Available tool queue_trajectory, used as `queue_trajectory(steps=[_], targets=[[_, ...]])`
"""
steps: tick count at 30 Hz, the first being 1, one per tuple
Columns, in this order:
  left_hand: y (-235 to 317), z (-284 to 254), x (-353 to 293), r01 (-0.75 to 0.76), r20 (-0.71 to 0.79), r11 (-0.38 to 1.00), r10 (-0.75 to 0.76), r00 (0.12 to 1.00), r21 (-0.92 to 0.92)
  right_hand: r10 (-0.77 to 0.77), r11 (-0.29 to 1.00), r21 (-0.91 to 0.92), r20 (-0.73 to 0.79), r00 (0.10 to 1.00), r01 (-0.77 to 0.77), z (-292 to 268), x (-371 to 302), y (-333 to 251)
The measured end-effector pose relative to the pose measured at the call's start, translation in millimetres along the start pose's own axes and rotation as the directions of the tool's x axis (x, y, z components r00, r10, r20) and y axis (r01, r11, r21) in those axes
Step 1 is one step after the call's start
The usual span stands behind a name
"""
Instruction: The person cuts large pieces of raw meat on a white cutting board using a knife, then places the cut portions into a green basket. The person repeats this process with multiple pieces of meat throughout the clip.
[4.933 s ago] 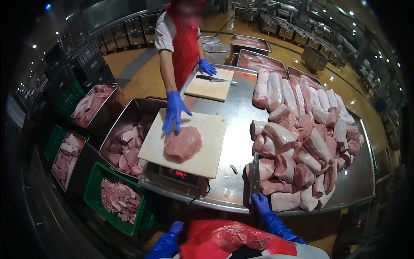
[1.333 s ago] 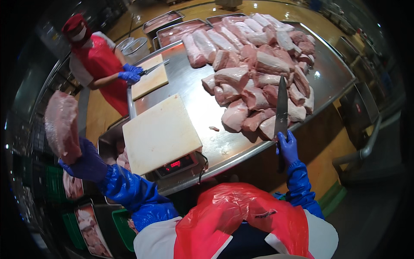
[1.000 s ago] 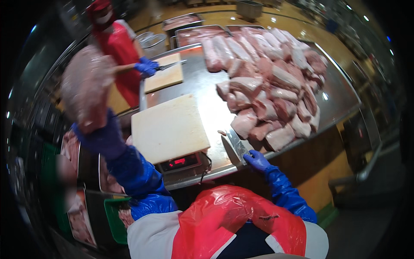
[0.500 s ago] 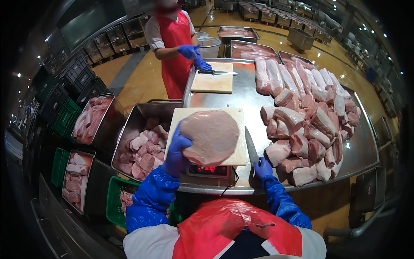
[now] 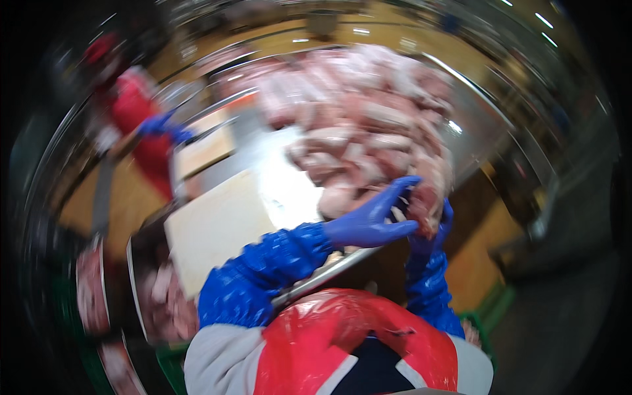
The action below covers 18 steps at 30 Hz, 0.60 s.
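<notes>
A piece of raw meat (image 5: 424, 205) is at the near right edge of the pile, by the table's rim. My right hand (image 5: 431, 238), in a blue glove, is closed around its near right side; part of its fingers is hidden behind the meat. From the left my left hand (image 5: 372, 220), also blue-gloved, reaches to the same piece with thumb and fingers spread wide. Its fingertips are close to the meat; blur hides whether they touch. The pile of meat pieces (image 5: 359, 141) spreads beyond both hands. A bare white cutting board (image 5: 220, 220) lies left of my left arm.
Across the table at far left, a person (image 5: 141, 118) in a red apron has blue-gloved hands near a second cutting board (image 5: 209, 146). Metal bins of meat (image 5: 168, 296) stand left of the table. A green crate (image 5: 488, 329) is low at the right.
My view has swung right. The round slab of meat has left my left hand, which has moved right to the pile. My right hand has left the knife and now holds a meat piece.
</notes>
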<state>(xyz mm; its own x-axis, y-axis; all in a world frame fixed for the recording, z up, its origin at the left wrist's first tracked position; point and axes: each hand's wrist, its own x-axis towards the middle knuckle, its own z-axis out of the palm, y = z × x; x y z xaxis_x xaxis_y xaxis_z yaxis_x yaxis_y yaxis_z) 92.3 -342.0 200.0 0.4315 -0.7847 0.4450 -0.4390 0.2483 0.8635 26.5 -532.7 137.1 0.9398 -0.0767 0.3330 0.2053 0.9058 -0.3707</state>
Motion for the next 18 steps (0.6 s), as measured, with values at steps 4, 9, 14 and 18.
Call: queue_trajectory(steps=[4, 9, 14, 18], targets=[[-27, 51, 58, 0.122, 0.178, 0.981, -0.094, 0.979, -0.151, -0.862, 0.402, -0.659, -0.037, 0.506, 0.636, 7, -47, -149], [-71, 108, 138, 0.334, 0.442, 0.905, -0.195, 0.876, -0.263, -0.748, -0.65, -0.707, 0.531, -0.397, 0.278, 133, -98, -276], [-112, 130, 181, 0.376, 0.431, 0.897, -0.252, 0.866, -0.23, -0.139, -0.964, -0.258, 0.682, -0.718, -0.058, 122, -104, -412], [-138, 132, 198, 0.438, 0.428, 0.864, -0.309, 0.849, -0.246, -0.212, -0.806, -0.274, 0.961, -0.176, -0.525, 98, -34, -623]])
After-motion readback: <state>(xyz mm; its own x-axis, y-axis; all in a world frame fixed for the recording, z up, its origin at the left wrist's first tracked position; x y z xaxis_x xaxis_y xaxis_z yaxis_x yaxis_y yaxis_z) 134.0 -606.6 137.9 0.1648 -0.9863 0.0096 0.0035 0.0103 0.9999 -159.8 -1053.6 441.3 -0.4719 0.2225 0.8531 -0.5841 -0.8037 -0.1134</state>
